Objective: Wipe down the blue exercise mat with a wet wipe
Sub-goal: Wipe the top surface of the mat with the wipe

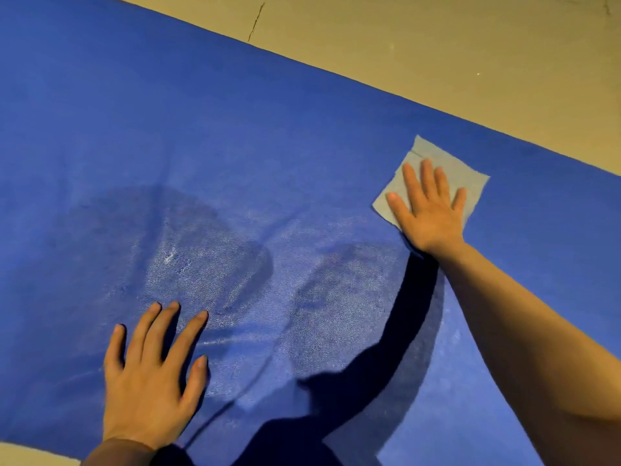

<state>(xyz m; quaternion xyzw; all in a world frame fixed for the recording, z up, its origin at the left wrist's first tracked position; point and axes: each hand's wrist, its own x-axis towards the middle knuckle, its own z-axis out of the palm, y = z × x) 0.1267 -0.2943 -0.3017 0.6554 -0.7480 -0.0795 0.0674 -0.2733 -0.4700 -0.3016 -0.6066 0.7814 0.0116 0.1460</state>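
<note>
The blue exercise mat [208, 136] fills most of the view, lying flat and running diagonally from upper left to lower right. A pale grey wet wipe [452, 168] lies spread flat near the mat's far edge at the right. My right hand [428, 210] presses flat on the wipe with straight, spread fingers, arm stretched forward. My left hand [151, 381] rests flat on the bare mat near its front edge, fingers spread. Damp, shiny streaks mark the mat's middle between my hands.
Beige floor [437, 45] with a thin crack [257, 20] lies beyond the mat's far edge. A sliver of floor [23, 454] shows at the lower left corner. Dark shadows of my arm and body fall across the lower middle of the mat.
</note>
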